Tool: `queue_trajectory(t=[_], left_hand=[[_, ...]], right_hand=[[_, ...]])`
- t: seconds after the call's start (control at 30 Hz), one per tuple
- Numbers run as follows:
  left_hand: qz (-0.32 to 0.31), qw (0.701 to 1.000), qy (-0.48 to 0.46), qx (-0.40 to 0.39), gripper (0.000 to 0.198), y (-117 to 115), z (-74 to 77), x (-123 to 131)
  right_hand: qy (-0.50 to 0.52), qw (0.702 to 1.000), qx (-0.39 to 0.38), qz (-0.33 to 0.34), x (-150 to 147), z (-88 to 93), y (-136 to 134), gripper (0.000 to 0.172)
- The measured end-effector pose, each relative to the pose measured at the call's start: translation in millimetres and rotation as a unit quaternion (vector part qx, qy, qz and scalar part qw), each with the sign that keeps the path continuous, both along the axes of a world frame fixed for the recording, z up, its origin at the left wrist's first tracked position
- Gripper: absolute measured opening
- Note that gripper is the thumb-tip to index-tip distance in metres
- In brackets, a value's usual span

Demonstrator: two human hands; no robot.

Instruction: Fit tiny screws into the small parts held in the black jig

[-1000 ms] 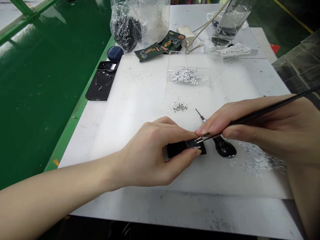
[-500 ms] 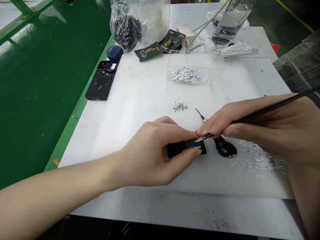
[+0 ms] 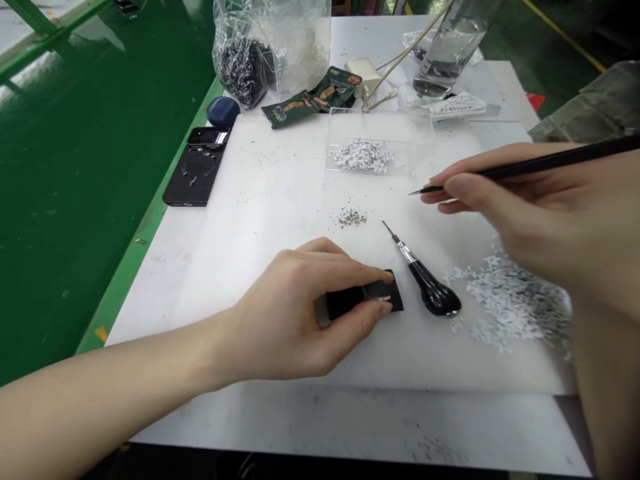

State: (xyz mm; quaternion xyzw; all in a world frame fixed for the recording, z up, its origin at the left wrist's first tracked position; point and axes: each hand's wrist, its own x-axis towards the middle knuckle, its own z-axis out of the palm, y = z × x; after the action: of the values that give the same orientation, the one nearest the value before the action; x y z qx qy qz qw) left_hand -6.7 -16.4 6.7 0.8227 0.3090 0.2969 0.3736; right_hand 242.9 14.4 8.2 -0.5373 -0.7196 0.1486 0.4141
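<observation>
My left hand [image 3: 305, 313] pinches a small flat black piece [image 3: 350, 301] against the white sheet [image 3: 250, 227], between thumb and fingers. A shiny metal part on that piece shows between my fingertips. My right hand [image 3: 540, 207] is raised to the upper right and holds fine black tweezers [image 3: 530, 167] with their tips closed. A black-handled precision screwdriver [image 3: 425, 280] lies just right of the black piece. Tiny grey metal parts [image 3: 351, 217] lie in a small heap above it. Scattered white-and-grey bits [image 3: 515, 300] spread below my right hand.
A clear bag of white bits [image 3: 363, 157] lies on the sheet's far side. Beyond it stand a bag of black pieces [image 3: 245, 63], green packets [image 3: 313, 97] and a water bottle [image 3: 450, 47]. A black-cased phone [image 3: 195, 175] and blue case [image 3: 223, 111] sit left, by the green bench [image 3: 75, 200].
My right hand has lifted up and away to the right with the tweezers, leaving the black piece. My left hand stays on the piece, and the view has shifted slightly.
</observation>
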Motion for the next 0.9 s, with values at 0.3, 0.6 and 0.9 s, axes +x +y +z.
queue_trajectory(t=[0.3, 0.6, 0.9], left_hand=[[0.013, 1.0, 0.01, -0.009, 0.023, 0, 1.5, -1], [-0.007, 1.0, -0.01, -0.021, 0.022, 2, 1.2, 0], [-0.018, 1.0, -0.014, -0.011, 0.019, 3, -0.5, -2]], right_hand=[[-0.036, 0.994, -0.095, -0.034, 0, -14.0, 9, 0.013], [-0.053, 0.997, -0.053, -0.026, -22, -1.7, -7, 0.013], [-0.06, 0.995, -0.077, -0.015, -35, -12.0, -8, 0.014]])
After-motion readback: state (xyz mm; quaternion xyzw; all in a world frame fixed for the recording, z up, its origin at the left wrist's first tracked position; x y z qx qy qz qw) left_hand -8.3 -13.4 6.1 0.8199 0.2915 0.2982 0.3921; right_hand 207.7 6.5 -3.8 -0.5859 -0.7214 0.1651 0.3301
